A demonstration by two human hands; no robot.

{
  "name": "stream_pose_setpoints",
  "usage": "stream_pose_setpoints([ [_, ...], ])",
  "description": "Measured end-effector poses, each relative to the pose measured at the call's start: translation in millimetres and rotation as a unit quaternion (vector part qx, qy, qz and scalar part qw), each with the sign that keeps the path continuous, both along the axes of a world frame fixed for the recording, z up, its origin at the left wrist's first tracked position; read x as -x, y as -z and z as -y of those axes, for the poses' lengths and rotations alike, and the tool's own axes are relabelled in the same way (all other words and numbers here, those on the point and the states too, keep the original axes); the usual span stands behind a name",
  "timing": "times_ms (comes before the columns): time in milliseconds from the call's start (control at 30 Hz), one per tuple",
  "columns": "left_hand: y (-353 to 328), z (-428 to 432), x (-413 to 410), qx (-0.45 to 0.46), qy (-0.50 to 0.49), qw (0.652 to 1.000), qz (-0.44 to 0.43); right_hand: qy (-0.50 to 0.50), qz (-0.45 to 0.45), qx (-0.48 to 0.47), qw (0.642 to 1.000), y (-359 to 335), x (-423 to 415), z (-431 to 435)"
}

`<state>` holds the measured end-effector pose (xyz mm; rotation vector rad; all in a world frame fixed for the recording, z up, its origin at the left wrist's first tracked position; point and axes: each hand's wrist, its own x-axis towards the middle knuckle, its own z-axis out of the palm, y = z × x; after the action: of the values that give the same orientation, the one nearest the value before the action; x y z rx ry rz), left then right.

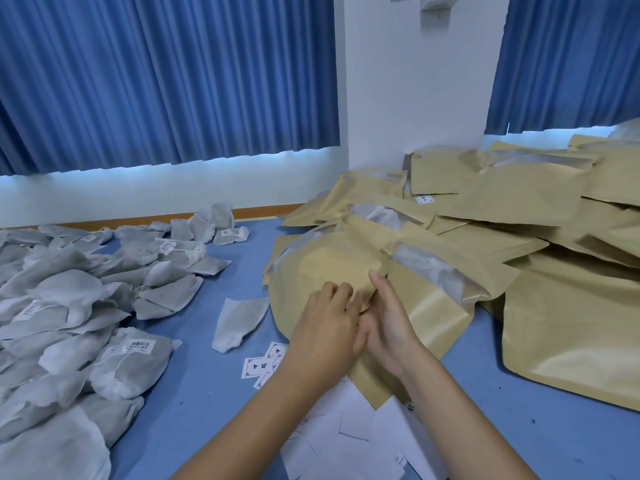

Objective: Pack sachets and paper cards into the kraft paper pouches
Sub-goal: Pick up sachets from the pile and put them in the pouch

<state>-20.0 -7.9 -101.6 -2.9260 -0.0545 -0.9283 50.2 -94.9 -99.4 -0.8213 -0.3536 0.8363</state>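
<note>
Sachets (69, 289) heap on the table (214, 375) at my left, pouches (502, 209) pile at my right, paper cards (346, 438) lie nearest me.

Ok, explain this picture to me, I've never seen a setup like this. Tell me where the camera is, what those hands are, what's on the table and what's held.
There is no machine here: a person works with bare hands, and one camera worn on their head looks forward and down. The left hand and right hand meet at the near edge of a kraft pouch. The left fingers curl onto it and the right thumb lies on it, its other fingers hidden. On the blue table, grey-white sachets are heaped at left and more pouches are piled at right. Paper cards lie near the forearms.
</note>
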Motion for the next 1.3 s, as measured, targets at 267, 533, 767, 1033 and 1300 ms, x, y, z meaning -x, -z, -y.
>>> stream_pose_setpoints([
  [267, 20, 29, 28, 0.741, 0.049, 0.663, -0.093, 0.235, 0.123, 0.237, 0.934, 15, -12, -10],
  [533, 15, -11, 22, 0.947, -0.029, 0.275, 0.164, 0.180, -0.020, 0.079, 0.980, 17, -12, -19],
  [767, 17, -38, 31, 0.906, -0.060, 0.311, 0.280, 0.260, 0.013, 0.106, 0.960, 18, -8, -15],
  [1033, 18, -64, 37, 0.930, -0.037, 0.343, 0.127, 0.250, -0.008, 0.125, 0.960, 15, -16, -4],
  [1300, 17, -79, 49, 0.910, -0.031, 0.414, 0.010, 0.228, 0.049, 0.178, 0.956, 16, -26, 1],
])
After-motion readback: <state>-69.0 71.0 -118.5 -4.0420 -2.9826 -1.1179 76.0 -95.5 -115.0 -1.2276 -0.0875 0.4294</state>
